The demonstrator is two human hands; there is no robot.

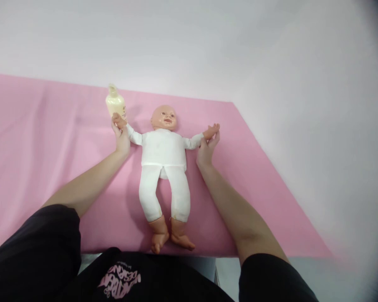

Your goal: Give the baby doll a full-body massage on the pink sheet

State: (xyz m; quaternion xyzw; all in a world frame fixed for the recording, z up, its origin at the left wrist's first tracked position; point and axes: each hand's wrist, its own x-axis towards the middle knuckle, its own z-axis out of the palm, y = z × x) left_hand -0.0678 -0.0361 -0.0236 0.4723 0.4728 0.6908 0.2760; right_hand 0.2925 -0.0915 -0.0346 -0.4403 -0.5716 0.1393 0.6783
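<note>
A baby doll [164, 147] with a white cloth body lies on its back, its head away from me and its feet near the front edge. Its arms are stretched out to both sides. My left hand [122, 140] is closed around the doll's hand on the left, just in front of a pale yellow pump bottle [115, 102]. On the other side, my right hand [206, 151] grips the doll's other hand from below, with the fingers partly hidden behind it. The doll's legs lie slightly apart, its bare feet turned outward.
Under the doll, a pink sheet [82, 167] covers the table, with soft creases at the left. A pale wall [176, 46] stands behind it. The table's right edge slants toward the lower right, and its front edge runs close to my body.
</note>
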